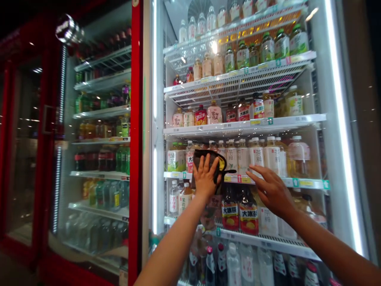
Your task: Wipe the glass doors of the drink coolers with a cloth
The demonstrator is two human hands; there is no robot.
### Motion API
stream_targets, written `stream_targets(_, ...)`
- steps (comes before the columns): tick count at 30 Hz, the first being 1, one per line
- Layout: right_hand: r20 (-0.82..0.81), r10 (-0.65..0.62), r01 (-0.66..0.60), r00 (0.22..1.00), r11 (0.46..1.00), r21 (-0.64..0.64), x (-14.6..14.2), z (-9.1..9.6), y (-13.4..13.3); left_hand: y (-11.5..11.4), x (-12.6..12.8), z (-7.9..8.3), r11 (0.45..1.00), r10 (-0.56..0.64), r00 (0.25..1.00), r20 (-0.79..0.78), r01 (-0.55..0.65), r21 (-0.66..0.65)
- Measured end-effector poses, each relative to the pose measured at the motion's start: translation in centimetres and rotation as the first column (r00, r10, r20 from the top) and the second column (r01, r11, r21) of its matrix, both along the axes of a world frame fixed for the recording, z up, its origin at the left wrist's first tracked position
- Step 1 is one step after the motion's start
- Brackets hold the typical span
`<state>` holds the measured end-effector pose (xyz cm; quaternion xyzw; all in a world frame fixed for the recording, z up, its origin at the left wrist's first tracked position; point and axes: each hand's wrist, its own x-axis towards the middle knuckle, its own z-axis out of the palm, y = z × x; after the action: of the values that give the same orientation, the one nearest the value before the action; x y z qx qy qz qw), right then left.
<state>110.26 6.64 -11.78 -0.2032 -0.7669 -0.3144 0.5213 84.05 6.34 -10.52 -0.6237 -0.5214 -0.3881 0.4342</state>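
My left hand (205, 176) holds a dark cloth (197, 155) with a yellow patch against the glass door of a lit drinks cooler. Its fingers are spread over the cloth, and a dark strip of it hangs out to the right. To the right, my right hand (272, 190) is raised before the same door, fingers apart and holding nothing. Whether its fingertips touch the glass I cannot tell. Behind the glass, white-labelled bottles (256, 153) stand between the hands, and red-labelled tea bottles (249, 214) are on the shelf below.
A red door frame (137, 119) separates this cooler from another cooler (101, 174) filled with bottles on the left. A bright light strip (342, 119) runs down the right side. More bottles (282, 43) fill the upper shelves. A door handle (47, 119) shows at far left.
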Motion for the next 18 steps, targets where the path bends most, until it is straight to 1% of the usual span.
stream_targets(1,0.015,0.008,-0.008,1.000,1.000,0.004,-0.6,0.1,0.0,-0.1,-0.7,-0.2,0.999,0.043,0.995,0.086,-0.045,0.020)
stream_targets(2,0.032,0.017,-0.017,0.999,1.000,0.010,-1.1,0.0,0.1,-0.3,-1.2,-0.9,0.996,0.080,0.984,0.159,-0.086,0.034)
stream_targets(3,0.046,0.027,-0.028,0.999,1.000,0.015,-1.6,-0.1,0.2,-0.5,-1.7,-2.0,0.993,0.105,0.974,0.202,-0.115,0.039)
stream_targets(4,0.058,0.039,-0.040,0.998,0.999,0.019,-2.1,-0.2,0.3,-0.7,-2.1,-3.2,0.991,0.117,0.971,0.209,-0.127,0.037)
stream_targets(5,0.070,0.052,-0.053,0.996,0.998,0.021,-2.6,-0.4,0.5,-0.9,-2.4,-4.3,0.993,0.113,0.978,0.173,-0.119,0.024)
stream_targets(6,0.083,0.064,-0.066,0.994,0.998,0.022,-3.2,-0.6,0.7,-1.0,-2.7,-5.0,0.995,0.096,0.990,0.106,-0.097,0.002)
stream_targets(7,0.093,0.075,-0.078,0.993,0.997,0.022,-3.7,-0.7,0.9,-1.1,-3.1,-5.2,0.997,0.069,0.997,0.021,-0.069,-0.027)
stream_targets(8,0.103,0.084,-0.087,0.991,0.996,0.026,-4.4,-0.9,1.2,-1.1,-3.6,-4.8,0.997,0.042,0.998,-0.056,-0.045,-0.056)
stream_targets(9,0.114,0.090,-0.095,0.989,0.995,0.031,-5.0,-0.9,1.4,-1.1,-4.2,-3.8,0.996,0.023,0.994,-0.109,-0.031,-0.079)
stream_targets(10,0.128,0.093,-0.098,0.987,0.994,0.040,-5.7,-1.0,1.6,-1.1,-5.0,-2.5,0.995,0.016,0.991,-0.129,-0.028,-0.091)
stream_targets(12,0.167,0.090,-0.101,0.982,0.993,0.061,-7.1,-0.9,1.8,-1.1,-6.7,-0.1,0.995,0.038,0.996,-0.082,-0.046,-0.086)
stream_targets(13,0.191,0.089,-0.104,0.977,0.992,0.071,-7.8,-0.9,1.8,-1.1,-7.6,0.6,0.995,0.063,0.998,-0.018,-0.064,-0.071)
stream_targets(14,0.218,0.088,-0.107,0.972,0.991,0.079,-8.5,-0.9,1.8,-1.2,-8.3,0.6,0.995,0.092,0.994,0.065,-0.089,-0.051)
stream_targets(15,0.241,0.087,-0.110,0.967,0.990,0.085,-9.1,-1.0,1.8,-1.3,-8.8,0.0,0.992,0.123,0.980,0.154,-0.120,-0.030)
stream_targets(16,0.259,0.083,-0.110,0.962,0.990,0.092,-9.6,-1.1,1.8,-1.4,-9.3,-1.1,0.988,0.151,0.960,0.234,-0.153,-0.013)
stream_targets(17,0.276,0.073,-0.104,0.958,0.990,0.099,-10.1,-1.3,1.8,-1.5,-9.6,-2.6,0.984,0.172,0.943,0.285,-0.178,-0.004)
stream_targets(18,0.289,0.055,-0.090,0.956,0.990,0.110,-10.5,-1.5,1.8,-1.7,-9.8,-4.2,0.981,0.185,0.936,0.298,-0.193,-0.005)
